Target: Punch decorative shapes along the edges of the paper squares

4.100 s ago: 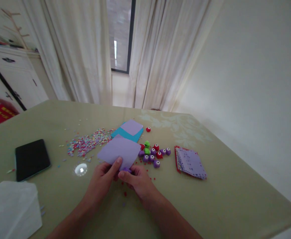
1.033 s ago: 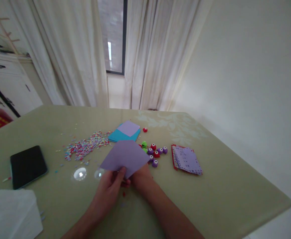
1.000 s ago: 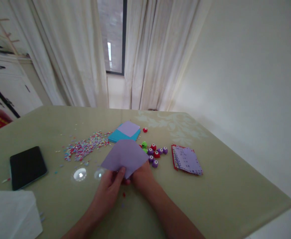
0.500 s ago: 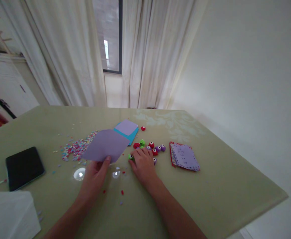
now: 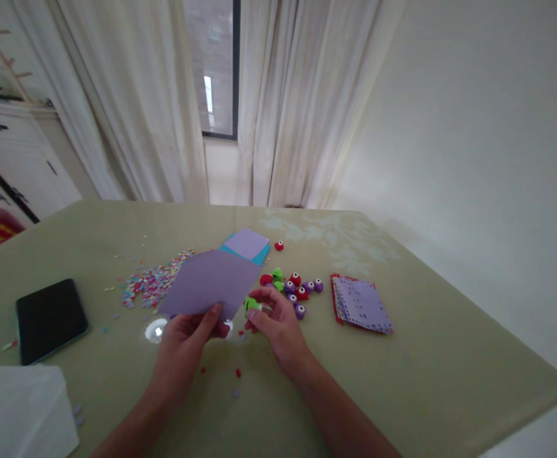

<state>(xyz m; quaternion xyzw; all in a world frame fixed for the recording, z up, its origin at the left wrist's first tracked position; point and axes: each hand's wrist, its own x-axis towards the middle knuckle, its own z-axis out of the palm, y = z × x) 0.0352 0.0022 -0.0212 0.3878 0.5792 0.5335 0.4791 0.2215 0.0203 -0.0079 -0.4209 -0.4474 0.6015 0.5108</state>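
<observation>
My left hand (image 5: 186,340) pinches a sheet of purple paper (image 5: 212,280) by its near edge, thumb on top, and holds it tilted above the table. Just right of the sheet's corner, my right hand (image 5: 281,327) grips a small green craft punch (image 5: 250,305) between thumb and fingers. Beyond that hand lies a cluster of small red, green and purple punches, including a purple punch (image 5: 300,311), each with an eye-like white and dark spot. A lone red punch (image 5: 279,245) sits farther back.
A heap of coloured paper confetti (image 5: 154,286) lies at left, near a black-screened tablet (image 5: 52,321). White paper (image 5: 23,410) covers the near left corner. Purple and blue sheets (image 5: 247,242) lie behind. At right is a stack of hole-punched sheets (image 5: 362,305).
My right hand has lifted from the cluster with the green punch and turned toward the purple paper. The purple paper has shifted slightly right. The view has shifted a little.
</observation>
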